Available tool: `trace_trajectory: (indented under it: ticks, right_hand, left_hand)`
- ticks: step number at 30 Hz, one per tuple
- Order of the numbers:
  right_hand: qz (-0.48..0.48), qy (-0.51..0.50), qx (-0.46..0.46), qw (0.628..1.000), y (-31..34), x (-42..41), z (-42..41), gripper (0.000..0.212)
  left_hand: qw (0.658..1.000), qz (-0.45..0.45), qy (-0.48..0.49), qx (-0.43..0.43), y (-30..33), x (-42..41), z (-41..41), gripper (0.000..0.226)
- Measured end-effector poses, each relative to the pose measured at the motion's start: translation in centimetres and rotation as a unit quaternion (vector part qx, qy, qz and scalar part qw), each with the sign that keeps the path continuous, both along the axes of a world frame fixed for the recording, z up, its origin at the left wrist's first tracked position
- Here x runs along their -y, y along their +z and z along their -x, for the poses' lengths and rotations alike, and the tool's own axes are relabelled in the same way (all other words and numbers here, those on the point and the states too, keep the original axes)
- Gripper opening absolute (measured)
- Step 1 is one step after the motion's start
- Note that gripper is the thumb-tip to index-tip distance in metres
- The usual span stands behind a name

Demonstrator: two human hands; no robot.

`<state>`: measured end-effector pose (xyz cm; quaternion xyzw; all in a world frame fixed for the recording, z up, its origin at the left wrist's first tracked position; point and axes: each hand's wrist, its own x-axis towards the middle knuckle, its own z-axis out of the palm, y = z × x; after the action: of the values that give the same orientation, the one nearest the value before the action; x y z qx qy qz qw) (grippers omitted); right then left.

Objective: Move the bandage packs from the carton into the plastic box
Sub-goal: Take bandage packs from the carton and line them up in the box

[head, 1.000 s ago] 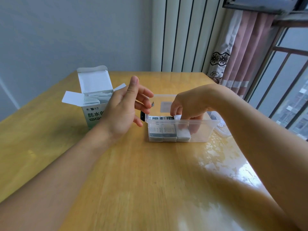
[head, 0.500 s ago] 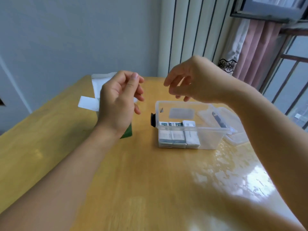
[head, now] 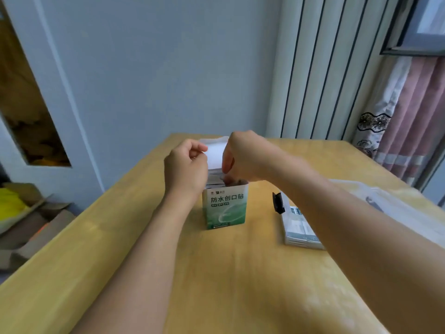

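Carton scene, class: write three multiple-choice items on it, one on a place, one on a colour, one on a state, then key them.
1. Where does the carton stand relative to the plastic box?
A. To its left
B. Inside it
C. On top of it

2. What colour is the carton's printed front?
A. Red
B. Green and white
C. Black

3. How is the carton's top?
A. Taped shut
B. Crushed flat
C. Open, flap raised

Key:
1 A: the box lies to its right on the table.
2 B: green below, white above.
3 C: right hand reaches into the opening; left hand is beside the flap.
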<state>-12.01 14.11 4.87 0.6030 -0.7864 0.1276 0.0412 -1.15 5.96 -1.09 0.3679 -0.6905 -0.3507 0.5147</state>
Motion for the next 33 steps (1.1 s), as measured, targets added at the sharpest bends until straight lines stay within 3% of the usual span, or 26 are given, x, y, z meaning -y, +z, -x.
trace_trajectory:
  ticks: [10,19,25,27,30,33]
  right_hand:
    - [0.033,0.001,-0.021,0.999,-0.8,-1.1,-0.9,0.018]
    - [-0.066,0.026,0.036,0.997,-0.6,-0.5,-0.1,0.006]
    - [-0.036,0.042,0.006,0.998,-0.8,-0.4,0.4,0.014]
    - [-0.023,0.046,0.024,0.998,-0.2,-0.9,0.7,0.014]
    - [0.051,0.044,0.07,0.995,1.5,-2.4,2.0,0.003]
    - [0.131,0.064,0.188,0.971,3.0,-5.2,3.5,0.007]
  left_hand:
    - [1.0,-0.014,-0.002,0.019,0.2,-0.4,0.0,0.024]
    - [0.999,0.022,0.008,0.042,0.3,-0.9,-0.1,0.022]
    - [0.998,0.048,0.009,0.036,0.4,-0.7,-0.1,0.02]
    - [0.995,0.09,0.016,0.049,0.0,-0.6,-0.1,0.017]
    - [0.963,0.244,0.072,0.092,-0.4,-0.6,-0.1,0.016]
    - [0.929,0.356,0.092,0.042,0.5,-1.8,0.0,0.021]
